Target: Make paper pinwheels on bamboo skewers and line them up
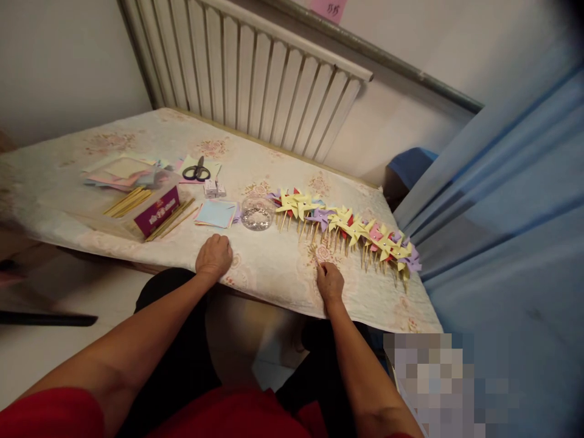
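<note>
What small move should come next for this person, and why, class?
Perhaps the left hand should reach for the blue sheet: it lies just beyond that hand, no paper shows in that hand, and the paper pinwheels farther right suggest paper is the working material.

Homelike room (radiator point(259, 82), floral tablecloth point(269, 267)).

I have my left arm point(137, 344) and right arm point(358, 365) reaching forward, bare toward the wrists. The left hand point(214, 255) is palm down in a loose fist; the right hand point(330, 283) is curled, its fingertip contact too small to tell.
</note>
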Demonstrator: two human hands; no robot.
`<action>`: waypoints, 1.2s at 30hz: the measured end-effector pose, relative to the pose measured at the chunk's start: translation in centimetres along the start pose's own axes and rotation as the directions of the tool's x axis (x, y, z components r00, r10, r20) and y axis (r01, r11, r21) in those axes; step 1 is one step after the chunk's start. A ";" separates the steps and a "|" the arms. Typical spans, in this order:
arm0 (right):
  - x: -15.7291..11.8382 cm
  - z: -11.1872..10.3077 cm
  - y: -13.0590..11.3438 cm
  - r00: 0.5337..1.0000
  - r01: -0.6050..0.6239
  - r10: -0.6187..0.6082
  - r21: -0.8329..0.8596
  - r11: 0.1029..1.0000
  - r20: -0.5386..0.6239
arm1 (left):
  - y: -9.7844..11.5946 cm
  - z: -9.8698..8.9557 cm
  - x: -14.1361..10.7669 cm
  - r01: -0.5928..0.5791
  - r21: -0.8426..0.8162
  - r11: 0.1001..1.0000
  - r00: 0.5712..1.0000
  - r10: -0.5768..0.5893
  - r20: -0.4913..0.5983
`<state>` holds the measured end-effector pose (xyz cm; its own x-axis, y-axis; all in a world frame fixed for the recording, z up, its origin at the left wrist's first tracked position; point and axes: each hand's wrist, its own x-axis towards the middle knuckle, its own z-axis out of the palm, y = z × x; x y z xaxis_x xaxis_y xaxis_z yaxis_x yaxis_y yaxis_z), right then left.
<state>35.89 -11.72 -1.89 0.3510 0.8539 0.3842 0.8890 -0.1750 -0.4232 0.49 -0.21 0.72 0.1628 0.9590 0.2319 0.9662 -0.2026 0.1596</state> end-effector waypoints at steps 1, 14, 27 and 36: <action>0.0 0.0 0.0 1.000 -0.002 0.002 -0.007 1.000 0.003 | 0.0 -0.1 0.0 0.001 0.002 1.000 1.000 -0.001 0.002; 0.4 0.0 -0.2 0.999 -0.031 0.032 -0.058 0.998 0.020 | -0.1 0.4 0.3 0.004 0.035 0.999 1.000 -0.003 -0.016; 0.4 -0.1 -0.3 0.998 -0.047 0.050 -0.073 0.996 0.027 | 0.1 0.0 0.3 0.006 0.029 1.000 1.000 -0.006 0.001; 0.4 -0.2 -0.3 0.999 -0.041 0.042 -0.054 0.998 0.018 | 0.0 0.2 0.3 0.002 -0.005 1.000 1.000 -0.002 -0.008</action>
<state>35.79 -11.42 -1.48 0.3824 0.8546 0.3512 0.8886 -0.2361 -0.3932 0.53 0.12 0.62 0.1596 0.9578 0.2392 0.9655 -0.2019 0.1644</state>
